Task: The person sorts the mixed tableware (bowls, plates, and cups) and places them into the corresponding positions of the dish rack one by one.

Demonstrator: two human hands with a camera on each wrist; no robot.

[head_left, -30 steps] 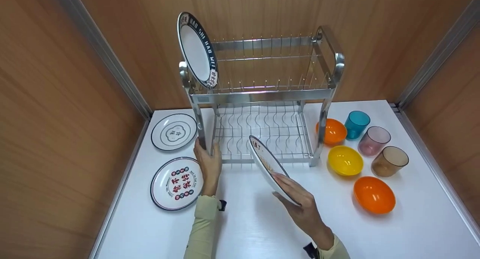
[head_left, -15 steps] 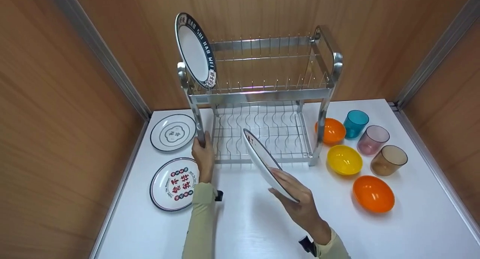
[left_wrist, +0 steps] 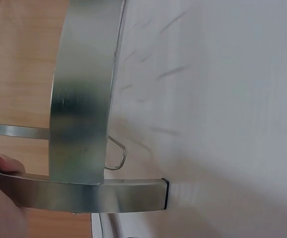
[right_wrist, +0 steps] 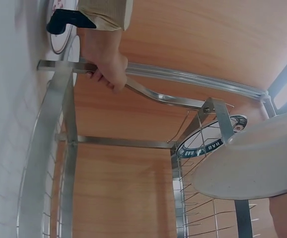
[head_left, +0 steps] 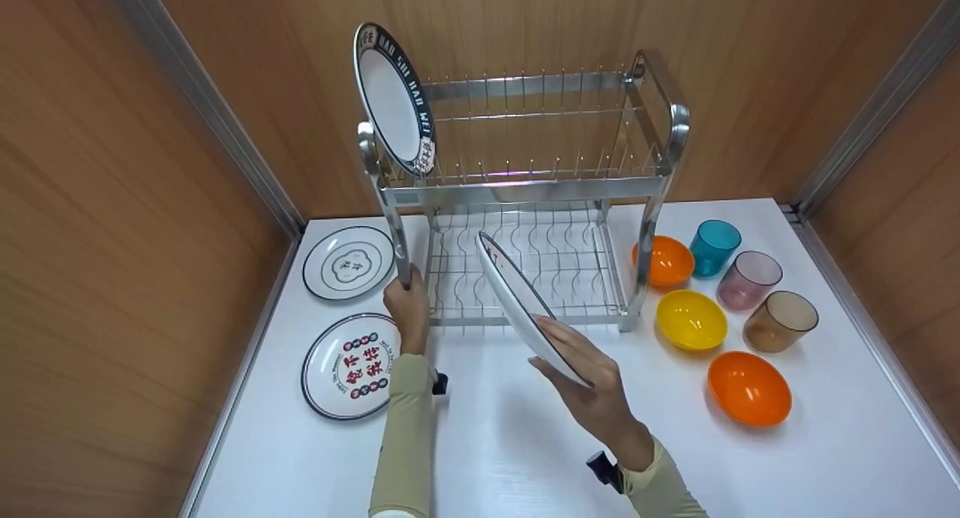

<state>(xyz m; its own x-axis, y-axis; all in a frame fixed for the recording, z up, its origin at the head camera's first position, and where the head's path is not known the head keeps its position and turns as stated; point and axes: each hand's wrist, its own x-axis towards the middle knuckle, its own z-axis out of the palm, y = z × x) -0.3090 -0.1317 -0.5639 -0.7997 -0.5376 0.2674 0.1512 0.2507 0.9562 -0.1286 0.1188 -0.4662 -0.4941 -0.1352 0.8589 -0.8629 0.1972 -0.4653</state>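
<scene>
A silver two-tier dish rack (head_left: 525, 192) stands at the back of the white table. My left hand (head_left: 409, 312) grips its front left post; in the right wrist view the left hand's fingers (right_wrist: 114, 74) curl round that post. A tilted white plate (head_left: 517, 312) with a dark rim is pinched by its lower right edge in my right hand (head_left: 589, 379), in front of the lower tier. Its pale underside (right_wrist: 252, 163) fills the right of the right wrist view. One blue-rimmed plate (head_left: 394, 102) leans upright at the upper tier's left end.
Two plates, a plain-patterned one (head_left: 348, 263) and a red-lettered one (head_left: 352, 366), lie left of the rack. To its right are two orange bowls, one nearer (head_left: 748, 388), a yellow bowl (head_left: 691, 320), and teal (head_left: 715, 247), pink (head_left: 749, 279) and brown cups (head_left: 780, 321). Wooden walls surround the table.
The plate in my right hand has moved up and slightly left, toward the rack's lower tier. My left hand has tightened round the rack post, its fingers now curled.
</scene>
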